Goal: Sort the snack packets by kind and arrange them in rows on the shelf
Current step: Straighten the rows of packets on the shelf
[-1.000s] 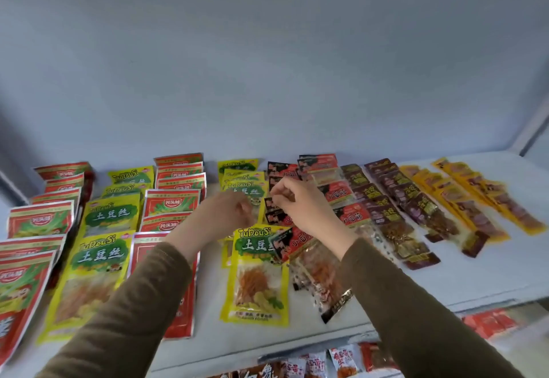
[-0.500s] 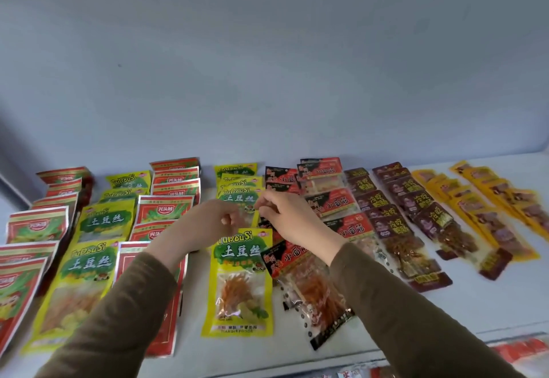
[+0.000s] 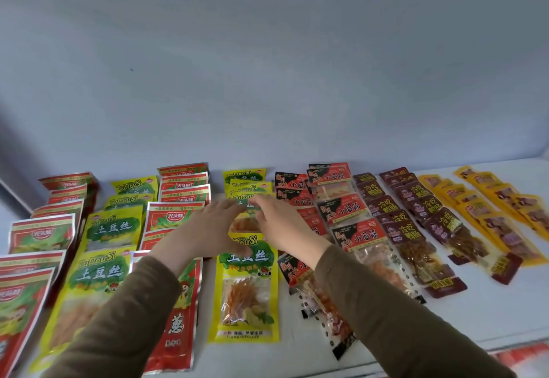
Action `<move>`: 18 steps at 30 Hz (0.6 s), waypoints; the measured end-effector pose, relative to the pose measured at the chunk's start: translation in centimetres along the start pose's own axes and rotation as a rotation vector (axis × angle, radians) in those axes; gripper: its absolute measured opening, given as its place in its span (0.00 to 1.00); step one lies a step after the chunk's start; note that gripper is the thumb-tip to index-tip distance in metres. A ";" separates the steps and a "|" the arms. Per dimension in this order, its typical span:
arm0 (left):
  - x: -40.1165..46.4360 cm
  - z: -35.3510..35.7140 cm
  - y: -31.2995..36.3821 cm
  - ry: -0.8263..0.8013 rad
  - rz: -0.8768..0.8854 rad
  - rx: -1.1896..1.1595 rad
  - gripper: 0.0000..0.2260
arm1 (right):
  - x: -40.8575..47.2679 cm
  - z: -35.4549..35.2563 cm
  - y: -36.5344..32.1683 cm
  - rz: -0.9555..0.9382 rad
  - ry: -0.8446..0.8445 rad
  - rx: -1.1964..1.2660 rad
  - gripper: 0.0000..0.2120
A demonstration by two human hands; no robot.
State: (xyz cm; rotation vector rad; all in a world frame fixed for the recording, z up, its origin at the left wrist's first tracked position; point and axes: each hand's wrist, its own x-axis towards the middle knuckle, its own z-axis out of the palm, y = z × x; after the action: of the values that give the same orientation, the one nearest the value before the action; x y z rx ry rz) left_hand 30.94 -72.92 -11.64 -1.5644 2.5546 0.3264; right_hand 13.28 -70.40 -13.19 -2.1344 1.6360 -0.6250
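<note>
**On the White Shelf: Hands at the Middle Potato-Shred Row**

On the white shelf [image 3: 490, 315], snack packets lie in overlapping rows that run from the front edge toward the pale back wall [image 3: 267, 80].

Row layout, left to right:
- Red-and-green packets [image 3: 40, 233], at the far left.
- Yellow-green "TuDouSi" potato-shred packets [image 3: 113, 229].
- A second red-and-green row [image 3: 175, 217].
- A second yellow-green row; its front packet [image 3: 245, 285] lies flat with a clear window showing orange shreds.
- Two rows of black-and-red gluten packets [image 3: 347, 211] with clear lower halves.
- Two rows of dark maroon packets [image 3: 416, 229].
- Two rows of orange-yellow packets [image 3: 502, 220], at the far right.

Hand positions:
- Both hands meet over the second yellow-green row, behind its front packet.
- The left hand [image 3: 202, 232] lies palm down with fingers extended; its fingertips touch the near edge of a yellow-green packet [image 3: 248, 203] further back in that row.
- The right hand [image 3: 279, 223] pinches the same packet between thumb and curled fingers.
- Both forearms wear olive-brown sleeves [image 3: 386, 312].

A strip of red packaging [image 3: 520, 355] shows below the shelf edge at lower right; its detail is too blurred to read.
</note>
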 end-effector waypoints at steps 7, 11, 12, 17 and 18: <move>0.5 1.6 0.4 -0.104 0.068 0.119 0.47 | 0.4 -0.2 1.3 0.125 -0.027 -0.144 0.27; -0.1 1.5 0.4 -0.074 0.087 0.097 0.44 | 1.2 -0.3 1.7 0.194 0.009 -0.005 0.25; -0.1 1.5 0.4 -0.070 0.085 0.088 0.43 | 1.6 -0.3 1.6 0.204 0.012 0.048 0.25; -0.5 1.2 1.0 -0.055 0.083 0.119 0.41 | 4.2 -0.3 0.7 0.370 -0.025 0.305 0.28; -0.5 1.2 1.1 -0.059 0.086 0.114 0.41 | 4.8 -0.2 0.6 0.407 -0.021 0.359 0.28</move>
State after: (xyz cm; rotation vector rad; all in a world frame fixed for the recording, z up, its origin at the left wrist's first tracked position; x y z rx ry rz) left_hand 30.19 -71.71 -12.53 -1.3877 2.5515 0.2272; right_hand 13.80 -75.19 -12.76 -1.4974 1.7251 -0.6970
